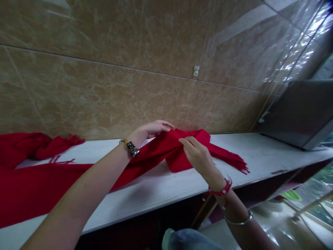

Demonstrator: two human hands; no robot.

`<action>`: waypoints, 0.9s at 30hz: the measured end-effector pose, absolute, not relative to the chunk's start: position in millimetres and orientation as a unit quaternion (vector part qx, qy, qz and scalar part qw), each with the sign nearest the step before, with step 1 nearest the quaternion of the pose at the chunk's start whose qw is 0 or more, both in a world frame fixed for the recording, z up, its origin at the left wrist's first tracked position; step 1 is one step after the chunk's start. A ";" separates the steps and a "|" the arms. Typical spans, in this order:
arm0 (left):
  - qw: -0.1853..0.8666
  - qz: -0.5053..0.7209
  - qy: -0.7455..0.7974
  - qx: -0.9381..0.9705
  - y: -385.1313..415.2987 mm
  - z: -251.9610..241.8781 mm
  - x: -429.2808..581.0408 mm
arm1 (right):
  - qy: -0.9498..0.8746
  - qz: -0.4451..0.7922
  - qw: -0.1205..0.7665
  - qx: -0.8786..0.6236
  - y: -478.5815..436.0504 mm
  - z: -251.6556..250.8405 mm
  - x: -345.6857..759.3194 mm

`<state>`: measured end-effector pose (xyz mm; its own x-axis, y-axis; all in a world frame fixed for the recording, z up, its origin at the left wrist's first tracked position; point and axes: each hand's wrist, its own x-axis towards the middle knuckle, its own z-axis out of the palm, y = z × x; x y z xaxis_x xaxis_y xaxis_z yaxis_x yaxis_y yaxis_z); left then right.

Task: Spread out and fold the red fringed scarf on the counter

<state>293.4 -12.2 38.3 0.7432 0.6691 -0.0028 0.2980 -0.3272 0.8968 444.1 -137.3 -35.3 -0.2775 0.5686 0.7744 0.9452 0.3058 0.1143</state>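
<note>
A long red scarf (148,158) runs along a white shelf top, its left stretch lying wide and its middle lifted and folded over a red portion. One fringed end points right on the surface. My left hand (156,128) pinches the scarf's upper edge, fingers pointing right. Just to the right, my right hand (196,152) has thumb and fingers pressed together on the folded part. More red fabric (33,147) with fringe lies bunched at the far left; whether it belongs to the same scarf cannot be told.
A brown marbled tile wall (104,93) rises behind the shelf top (156,187). A dark grey box-like appliance (301,111) stands at its right end. Below right are a green basin (291,195) and open shelf compartments.
</note>
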 end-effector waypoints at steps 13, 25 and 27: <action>0.321 0.124 0.232 0.910 4.4 -33.4 424.0 | -0.728 -0.225 0.153 -0.630 -123.6 -77.7 554.4; 0.003 0.130 0.277 0.952 -57.0 -93.0 339.6 | -0.758 -0.126 0.167 -0.618 -121.5 -104.6 570.6; -0.047 0.086 0.292 0.951 -62.4 -101.0 313.1 | -0.764 -0.120 0.171 -0.610 -120.1 -105.9 572.0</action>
